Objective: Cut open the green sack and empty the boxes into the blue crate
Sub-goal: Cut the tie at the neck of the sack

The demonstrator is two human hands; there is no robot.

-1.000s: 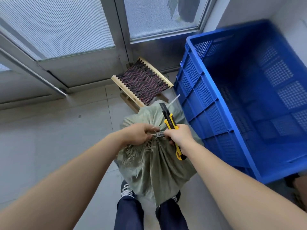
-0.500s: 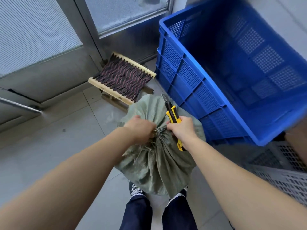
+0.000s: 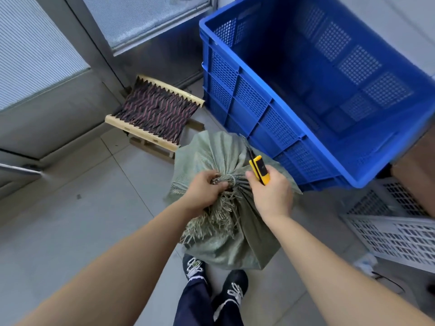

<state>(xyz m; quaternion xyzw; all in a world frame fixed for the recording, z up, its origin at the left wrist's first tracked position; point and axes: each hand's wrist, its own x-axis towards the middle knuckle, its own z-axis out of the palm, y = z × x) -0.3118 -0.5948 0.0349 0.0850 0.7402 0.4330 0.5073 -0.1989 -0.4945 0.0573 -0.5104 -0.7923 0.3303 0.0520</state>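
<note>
Sack (image 3: 227, 245): L grip (image 3: 204, 192); knife (image 3: 260, 169): R grip (image 3: 273, 196)

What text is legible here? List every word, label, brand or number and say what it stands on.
No text can be read.
Round badge on the dark lace-up shoe: too blurred to read.
The yellow and black utility knife: no legible marking.
The blue plastic crate and green woven sack: no print shows.

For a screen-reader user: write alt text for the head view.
The left hand grips the tied neck of a green sack at the person's feet while the right hand holds a yellow utility knife beside the tie. A blue crate stands just beyond it, a small woven stool alongside.
</note>
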